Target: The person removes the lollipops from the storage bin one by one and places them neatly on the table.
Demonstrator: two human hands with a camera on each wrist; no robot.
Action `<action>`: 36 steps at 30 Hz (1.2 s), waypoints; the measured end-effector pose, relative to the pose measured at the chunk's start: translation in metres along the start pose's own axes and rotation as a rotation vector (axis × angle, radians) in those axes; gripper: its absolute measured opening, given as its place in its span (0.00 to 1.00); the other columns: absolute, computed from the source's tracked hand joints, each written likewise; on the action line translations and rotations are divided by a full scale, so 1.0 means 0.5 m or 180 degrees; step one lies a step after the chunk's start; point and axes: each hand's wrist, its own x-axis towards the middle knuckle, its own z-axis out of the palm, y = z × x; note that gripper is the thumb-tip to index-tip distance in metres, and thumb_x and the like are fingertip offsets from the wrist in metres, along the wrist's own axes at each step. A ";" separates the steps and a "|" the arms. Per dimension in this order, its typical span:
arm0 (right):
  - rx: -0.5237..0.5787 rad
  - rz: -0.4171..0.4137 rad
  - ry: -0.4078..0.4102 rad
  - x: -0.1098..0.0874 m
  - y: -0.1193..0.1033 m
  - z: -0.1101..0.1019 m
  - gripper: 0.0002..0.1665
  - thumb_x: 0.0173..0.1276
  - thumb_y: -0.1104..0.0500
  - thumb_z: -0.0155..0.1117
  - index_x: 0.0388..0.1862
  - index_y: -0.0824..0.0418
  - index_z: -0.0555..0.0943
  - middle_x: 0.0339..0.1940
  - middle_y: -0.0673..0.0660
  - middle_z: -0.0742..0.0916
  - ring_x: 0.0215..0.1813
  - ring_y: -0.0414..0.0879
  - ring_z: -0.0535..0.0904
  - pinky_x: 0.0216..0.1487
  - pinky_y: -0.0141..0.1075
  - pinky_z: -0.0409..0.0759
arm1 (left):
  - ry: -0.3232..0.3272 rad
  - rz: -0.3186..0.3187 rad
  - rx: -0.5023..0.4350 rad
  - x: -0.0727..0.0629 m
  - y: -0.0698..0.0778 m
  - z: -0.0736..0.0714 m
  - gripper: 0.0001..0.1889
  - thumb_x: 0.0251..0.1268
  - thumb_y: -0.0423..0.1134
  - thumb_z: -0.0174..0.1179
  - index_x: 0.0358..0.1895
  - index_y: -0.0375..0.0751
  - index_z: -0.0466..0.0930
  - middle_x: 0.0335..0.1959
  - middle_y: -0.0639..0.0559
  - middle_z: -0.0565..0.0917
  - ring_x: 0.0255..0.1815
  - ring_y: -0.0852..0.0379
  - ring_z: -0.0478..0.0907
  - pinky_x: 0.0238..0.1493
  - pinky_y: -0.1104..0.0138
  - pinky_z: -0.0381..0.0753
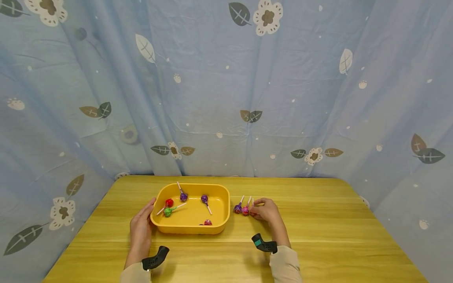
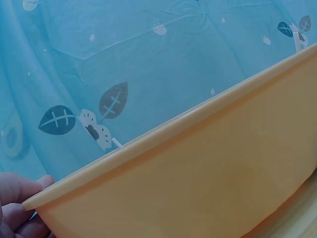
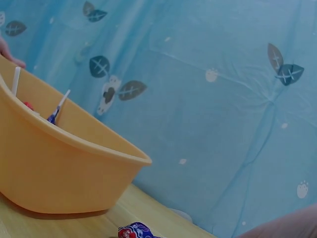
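Note:
At the left end of a yellow plastic basin, my left hand grips the rim, its fingertips around the edge in the left wrist view. Inside the basin lie a red lollipop, a green lollipop, purple lollipops and a pink-red one partly hidden by the near wall. Right of the basin, my right hand pinches a red-pink lollipop, mostly covered by the fingers. Beside it on the table are a pink lollipop and a dark purple-blue lollipop.
The wooden table carries the basin left of its middle. A blue curtain with leaves and flowers hangs behind and at both sides. Black camera mounts sit on both wrists.

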 end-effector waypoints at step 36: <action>-0.0169 -0.0450 0.0080 -0.032 -0.058 -0.007 0.18 0.65 0.65 0.65 0.53 0.73 0.79 0.35 0.61 0.84 0.33 0.57 0.81 0.34 0.45 0.83 | -0.0034 -0.0030 -0.0049 -0.003 0.005 -0.004 0.25 0.79 0.41 0.45 0.73 0.37 0.61 0.75 0.48 0.59 0.74 0.59 0.54 0.69 0.69 0.58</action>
